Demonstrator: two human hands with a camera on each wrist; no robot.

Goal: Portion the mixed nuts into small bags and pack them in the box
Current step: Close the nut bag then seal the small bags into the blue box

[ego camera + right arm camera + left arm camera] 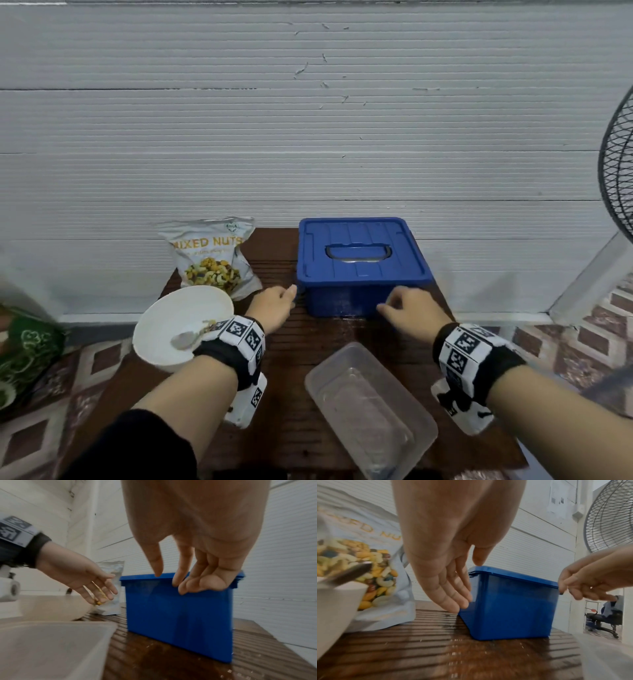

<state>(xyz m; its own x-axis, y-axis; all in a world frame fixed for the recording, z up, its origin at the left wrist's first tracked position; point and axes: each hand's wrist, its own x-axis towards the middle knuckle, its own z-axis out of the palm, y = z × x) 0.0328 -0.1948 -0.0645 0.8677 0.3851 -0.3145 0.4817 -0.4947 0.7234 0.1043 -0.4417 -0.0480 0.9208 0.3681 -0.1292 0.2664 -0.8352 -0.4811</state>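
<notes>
A blue box [342, 301] with its lid [356, 253] on stands at the back of the dark slatted table [294, 363]. Left of it leans the mixed nuts bag [209, 260]. My left hand [291, 296] reaches with straight fingers [453, 597] toward the box's front left corner [479, 601] and holds nothing. My right hand [387, 305] hovers at the front rim of the lid, its fingers [192, 585] loosely curled and its thumb apart; I cannot tell whether they touch the rim. A white bowl [178, 318] with a spoon [188, 339] sits near my left wrist.
A clear plastic tub [370, 411] lies at the front of the table; what it holds is unclear. A standing fan [616, 171] is at the right, beyond the table. A green patterned item [24, 349] sits on the floor at the left. A ribbed white wall runs behind.
</notes>
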